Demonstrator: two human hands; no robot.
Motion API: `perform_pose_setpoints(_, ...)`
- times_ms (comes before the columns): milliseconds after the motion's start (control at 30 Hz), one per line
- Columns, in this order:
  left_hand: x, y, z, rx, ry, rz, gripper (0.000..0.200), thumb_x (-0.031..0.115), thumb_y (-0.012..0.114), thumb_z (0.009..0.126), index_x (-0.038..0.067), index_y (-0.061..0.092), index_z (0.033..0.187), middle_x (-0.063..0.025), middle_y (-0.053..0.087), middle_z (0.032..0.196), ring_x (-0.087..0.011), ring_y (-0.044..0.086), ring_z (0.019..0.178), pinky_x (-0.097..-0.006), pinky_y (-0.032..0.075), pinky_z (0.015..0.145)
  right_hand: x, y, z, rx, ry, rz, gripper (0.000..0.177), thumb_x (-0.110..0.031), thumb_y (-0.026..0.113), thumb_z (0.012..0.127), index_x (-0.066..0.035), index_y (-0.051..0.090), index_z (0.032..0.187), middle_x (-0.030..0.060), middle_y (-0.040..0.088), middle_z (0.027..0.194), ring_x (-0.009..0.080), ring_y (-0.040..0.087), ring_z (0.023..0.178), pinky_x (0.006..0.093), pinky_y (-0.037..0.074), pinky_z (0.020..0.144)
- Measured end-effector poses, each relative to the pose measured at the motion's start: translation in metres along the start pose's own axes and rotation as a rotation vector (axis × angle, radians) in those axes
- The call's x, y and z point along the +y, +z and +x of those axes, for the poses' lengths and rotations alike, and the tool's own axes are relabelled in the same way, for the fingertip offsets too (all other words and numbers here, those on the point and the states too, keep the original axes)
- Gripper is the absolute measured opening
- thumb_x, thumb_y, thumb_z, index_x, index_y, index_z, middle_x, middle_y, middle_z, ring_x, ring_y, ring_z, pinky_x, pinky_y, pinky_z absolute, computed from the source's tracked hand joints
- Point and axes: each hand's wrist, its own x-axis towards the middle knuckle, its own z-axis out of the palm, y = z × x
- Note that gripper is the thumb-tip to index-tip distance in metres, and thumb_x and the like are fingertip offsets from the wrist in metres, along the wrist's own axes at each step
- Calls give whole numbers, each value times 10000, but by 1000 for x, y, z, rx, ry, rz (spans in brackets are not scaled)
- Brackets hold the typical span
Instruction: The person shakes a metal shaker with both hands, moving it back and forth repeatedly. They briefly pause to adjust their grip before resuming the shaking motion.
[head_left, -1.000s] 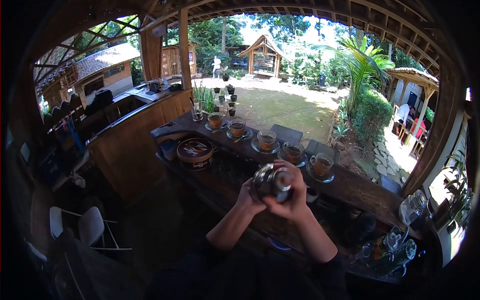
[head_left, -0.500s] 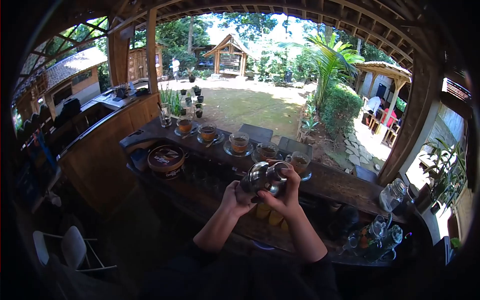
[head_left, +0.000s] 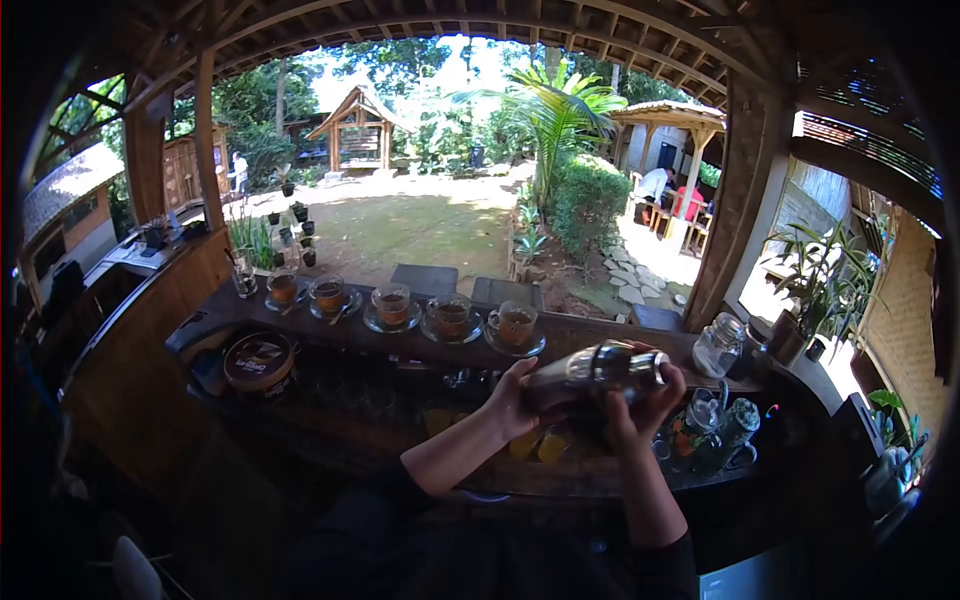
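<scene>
Daylight from the garden falls across the bar counter, and above its near edge, toward the right end, the person holds a metal shaker on its side, clear of the wood. The left hand is closed round the wider base end, thumb on top and fingers curled under. The right hand is wrapped over the cap end, palm pressing inward, so the shaker is clamped lengthwise between the two.

Polished steel like that looks slick, and likely cold and wet if there is ice inside. It is stiff and won't give under a squeeze, but I'd judge the joint between cap and body to be the weak point. One hand over each end, as here, is the sound way to hold it. Its weight depends on the fill, which can't be seen.

Along the counter's far edge stand five glass cups of amber tea on saucers, from the leftmost cup to the rightmost cup, which sits just beyond the left hand. A round tin rests on the lower shelf at the left end. A lidded glass jar stands at the right end, near the right hand. Below the hands are glasses of orange liquid, and beside them a cluster of small bottles.
</scene>
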Motion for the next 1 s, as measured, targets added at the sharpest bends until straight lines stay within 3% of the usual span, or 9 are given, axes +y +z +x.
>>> perform_pose_setpoints(233, -46, 135, 3, -781, 149, 457, 639, 343, 544, 863, 15, 303, 1355, -150, 478, 1208, -283, 460, 1156, -405, 380, 976, -113, -73, 5, -1, -442, -186, 772, -466, 693, 729, -210, 245, 1302, 152, 343, 1269, 340, 444, 1145, 509, 438, 937)
perform_pose_setpoints(367, -103, 112, 88, -438, -377, 58, 532, 389, 479, 874, 35, 410, 1265, -136, 551, 1123, -259, 565, 1029, -415, 443, 904, -108, -98, 51, 104, -513, -611, 636, -328, 627, 832, -87, 269, 1299, 262, 417, 1248, 360, 478, 1130, 473, 403, 935)
perform_pose_setpoints(433, -121, 122, 93, -119, -370, 118, 518, 403, 457, 863, 46, 433, 1238, -128, 568, 1123, -268, 595, 979, -428, 482, 852, -100, -122, 54, 294, -85, -582, 615, -164, 629, 804, -59, 241, 1269, 243, 456, 1197, 350, 495, 1095, 476, 391, 954)
perform_pose_setpoints(533, -119, 156, 76, -375, -360, 222, 503, 397, 495, 858, 58, 448, 1226, -117, 541, 1140, -245, 573, 991, -380, 465, 865, -139, -122, 43, 230, -504, -747, 611, -276, 581, 844, -28, 248, 1292, 247, 441, 1192, 381, 500, 1069, 508, 427, 906)
perform_pose_setpoints(633, -121, 190, 57, -843, 118, 601, 487, 409, 490, 845, 49, 527, 1171, -79, 546, 1055, -170, 525, 948, -315, 408, 869, -166, -162, -26, 28, -812, -784, 707, -541, 638, 749, -294, 277, 1305, 96, 249, 1359, 400, 375, 1178, 545, 407, 956)
perform_pose_setpoints(733, -138, 200, 78, -695, 243, 582, 425, 353, 464, 828, 19, 582, 1063, -86, 585, 899, -155, 532, 880, -280, 424, 808, -171, -143, 5, 6, -689, -839, 733, -504, 664, 745, -237, 250, 1287, 86, 266, 1355, 389, 399, 1160, 564, 384, 965)
perform_pose_setpoints(833, -161, 179, 136, -310, -291, 445, 435, 341, 398, 854, 9, 511, 1112, -128, 590, 944, -202, 587, 896, -321, 465, 812, -135, -165, 33, 277, -472, -896, 689, -407, 704, 747, -190, 276, 1242, 30, 415, 1186, 404, 451, 1076, 504, 448, 886)
perform_pose_setpoints(967, -166, 210, 99, -520, -163, 431, 470, 370, 426, 834, -8, 512, 1100, -144, 592, 955, -222, 594, 892, -328, 465, 816, -179, -156, 18, 71, -547, -873, 582, -398, 663, 784, -314, 290, 1222, 52, 393, 1240, 402, 442, 1104, 562, 398, 936)
perform_pose_setpoints(1000, -158, 220, 87, -731, 18, 528, 443, 350, 440, 825, -4, 543, 1070, -129, 603, 939, -201, 589, 896, -318, 465, 803, -186, -143, 12, 41, -690, -657, 695, -346, 804, 639, -293, 345, 1157, 7, 369, 1164, 351, 378, 1172, 470, 429, 937)
